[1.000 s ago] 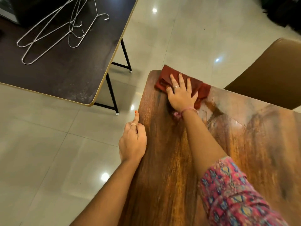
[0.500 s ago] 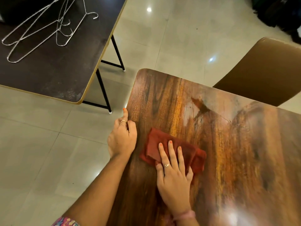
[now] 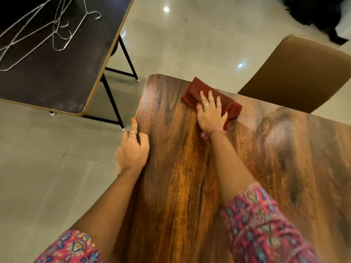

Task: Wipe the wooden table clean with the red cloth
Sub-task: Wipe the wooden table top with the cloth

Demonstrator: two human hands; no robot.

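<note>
The wooden table (image 3: 180,168) fills the lower right of the head view, glossy with dark grain. A folded red cloth (image 3: 191,92) lies near its far edge, right of the far left corner. My right hand (image 3: 210,112) presses flat on the cloth with fingers spread, covering its middle. My left hand (image 3: 133,149) rests on the table's left edge, fingers curled over the side and thumb on top.
A dark table (image 3: 57,73) with black legs stands to the left across a strip of tiled floor, with wire hangers (image 3: 47,31) lying on it. A brown chair (image 3: 300,73) stands behind the wooden table's far edge. Dark objects sit at the top right.
My right hand slid the cloth from the far edge back toward me, then out again to the far edge. My left hand stayed on the left edge.
</note>
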